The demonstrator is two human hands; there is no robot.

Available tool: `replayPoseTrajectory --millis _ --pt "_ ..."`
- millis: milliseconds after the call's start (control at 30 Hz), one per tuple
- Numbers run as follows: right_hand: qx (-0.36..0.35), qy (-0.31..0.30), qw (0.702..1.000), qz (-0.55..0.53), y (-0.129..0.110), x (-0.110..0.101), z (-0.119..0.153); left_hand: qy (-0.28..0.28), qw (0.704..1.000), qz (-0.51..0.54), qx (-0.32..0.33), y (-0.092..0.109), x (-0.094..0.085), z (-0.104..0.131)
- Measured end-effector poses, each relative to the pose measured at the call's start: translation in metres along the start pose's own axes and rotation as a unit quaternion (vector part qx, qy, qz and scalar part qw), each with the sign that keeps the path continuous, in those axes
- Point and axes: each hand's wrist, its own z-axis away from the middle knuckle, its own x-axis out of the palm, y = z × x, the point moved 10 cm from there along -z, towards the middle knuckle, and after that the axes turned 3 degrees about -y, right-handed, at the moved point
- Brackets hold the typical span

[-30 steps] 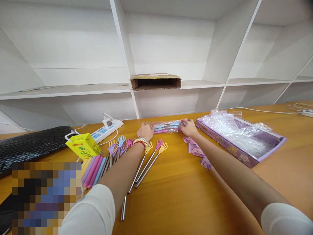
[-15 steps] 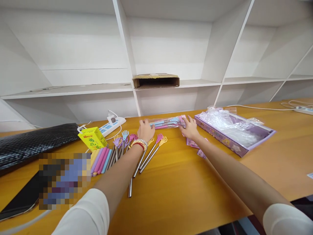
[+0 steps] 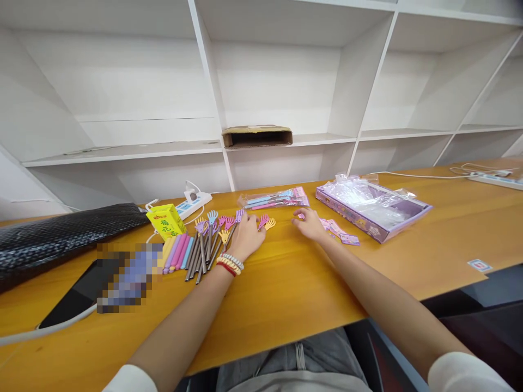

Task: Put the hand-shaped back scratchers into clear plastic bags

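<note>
My left hand (image 3: 248,237) is over the right end of a row of metal rods with coloured hand-shaped heads (image 3: 212,219); its fingertips are partly hidden, and I cannot tell whether it grips one. Pink and yellow heads (image 3: 268,222) show just right of it. My right hand (image 3: 309,223) hovers over the table with fingers curled apart, holding nothing, left of small purple cards (image 3: 349,239). Beyond both hands lies a clear packet (image 3: 273,199) with blue and pink rods inside. Pastel tubes (image 3: 177,253) lie at the left of the rods.
A purple tray box (image 3: 379,235) with clear plastic bags stands at right. A yellow carton (image 3: 166,220), power strip (image 3: 195,204), black wrapped bundle (image 3: 65,234) and black tablet (image 3: 77,291) are at left. A cardboard box (image 3: 257,136) sits on the white shelf.
Both hands have come away from the clear packet, which now lies flat behind them. My left hand has moved nearer onto the rods, and my right hand has drawn back slightly. The view has shifted.
</note>
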Motion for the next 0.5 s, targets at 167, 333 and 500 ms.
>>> replayPoseTrajectory --millis 167,333,500 --pt "-0.038 -0.011 0.999 -0.029 -0.014 0.023 0.012 -0.064 0.997 -0.04 0.023 0.0 0.012 0.023" --pt "-0.09 -0.04 0.995 -0.018 -0.023 0.03 0.025 -0.078 0.993 -0.084 0.006 -0.015 0.016 0.031" --pt "-0.081 -0.032 0.996 -0.024 -0.018 0.016 0.027 -0.091 0.991 -0.097 -0.007 -0.022 0.017 0.031"
